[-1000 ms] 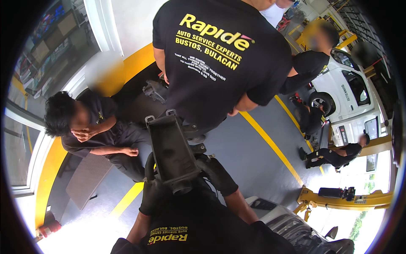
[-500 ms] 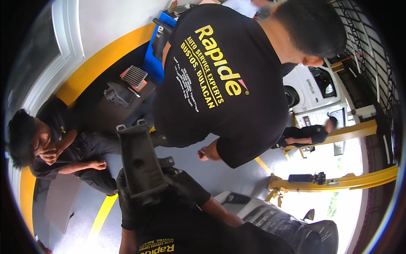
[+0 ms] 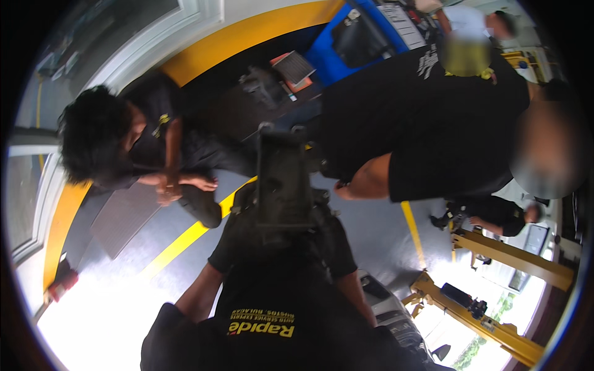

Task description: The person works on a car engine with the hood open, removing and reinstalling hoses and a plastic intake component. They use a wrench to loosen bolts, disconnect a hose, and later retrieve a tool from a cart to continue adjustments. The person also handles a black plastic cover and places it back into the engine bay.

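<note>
A black plastic air filter housing, an open rectangular box with tabs at its far end, is held up in front of my chest. My left hand, in a black glove, grips its left side near the close end. On the opposite side my right hand, gloved too, holds the right edge. Most of the fingers are hidden behind the housing or dark against it. The hollow interior faces up; no filter can be made out inside.
A person sits at the left, hands together. A co-worker in black stands close at the right. Beyond the housing, a pleated air filter and a dark plastic part lie by a blue cabinet. Yellow lift arms are at right.
My view has turned, so the housing appears farther right and more upright, still between both hands. The co-worker at right has turned and leaned away; the seated person's hand has dropped from the head.
</note>
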A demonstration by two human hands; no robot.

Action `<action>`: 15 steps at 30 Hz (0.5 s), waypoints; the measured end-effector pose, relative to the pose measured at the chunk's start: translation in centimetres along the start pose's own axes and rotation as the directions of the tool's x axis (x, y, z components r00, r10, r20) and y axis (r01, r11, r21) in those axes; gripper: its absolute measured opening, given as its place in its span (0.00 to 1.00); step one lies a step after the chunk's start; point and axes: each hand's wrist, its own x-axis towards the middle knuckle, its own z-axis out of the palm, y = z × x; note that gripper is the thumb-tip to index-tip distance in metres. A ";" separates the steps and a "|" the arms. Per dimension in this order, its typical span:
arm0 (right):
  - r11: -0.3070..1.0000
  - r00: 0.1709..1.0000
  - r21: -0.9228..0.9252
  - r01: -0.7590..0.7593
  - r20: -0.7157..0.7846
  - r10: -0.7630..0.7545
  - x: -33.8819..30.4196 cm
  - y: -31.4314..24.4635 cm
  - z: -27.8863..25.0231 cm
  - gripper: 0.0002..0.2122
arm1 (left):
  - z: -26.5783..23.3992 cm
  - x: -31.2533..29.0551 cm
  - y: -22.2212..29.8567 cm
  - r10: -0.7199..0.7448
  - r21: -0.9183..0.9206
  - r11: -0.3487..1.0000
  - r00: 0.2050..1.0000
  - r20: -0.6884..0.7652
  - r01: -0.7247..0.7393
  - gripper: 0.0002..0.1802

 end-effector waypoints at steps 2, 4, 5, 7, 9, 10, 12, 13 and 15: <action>0.983 0.992 -0.139 0.121 -0.026 -0.126 0.8 -1.9 -0.6 0.23 | -1.6 1.8 2.8 0.110 0.014 0.994 0.993 -0.046 -0.109 0.37; 0.987 0.986 -0.002 0.163 -0.025 -0.163 2.5 -7.1 -1.8 0.23 | -2.3 0.9 4.8 -0.249 -0.704 0.691 0.968 -0.016 0.166 0.37; 0.983 0.989 0.107 0.149 -0.039 -0.146 2.7 -9.0 -2.1 0.23 | -2.6 0.5 5.3 -0.376 -0.918 0.328 0.923 0.088 0.222 0.37; 0.879 1.000 0.476 0.003 -0.027 0.012 2.4 -10.9 -2.3 0.23 | 0.4 -3.3 -0.1 -0.314 -0.676 0.707 0.949 -0.037 0.208 0.36; 0.830 0.974 0.512 -0.221 0.080 0.210 1.7 -12.4 -3.0 0.23 | 0.4 -3.1 2.6 -0.356 -0.887 0.441 0.934 -0.037 0.133 0.39; 0.790 0.942 0.518 -0.329 0.120 0.313 1.0 -12.7 -3.4 0.23 | 0.4 -2.7 4.0 -0.361 -0.924 0.366 0.932 -0.032 0.110 0.40; 0.861 0.981 0.475 -0.184 0.039 0.188 -0.7 -10.5 -3.3 0.25 | 0.1 -3.1 5.8 -0.370 -0.847 0.507 0.928 -0.048 0.158 0.43; 0.887 0.993 0.449 -0.108 0.003 0.119 -1.5 -9.6 -3.2 0.26 | 0.0 -3.6 6.2 -0.377 -0.812 0.550 0.925 -0.037 0.192 0.45; 0.920 0.997 0.390 -0.033 -0.049 0.056 -3.3 -9.6 -3.3 0.24 | 0.6 -6.6 4.5 -0.352 -0.828 0.507 0.934 0.052 0.238 0.49</action>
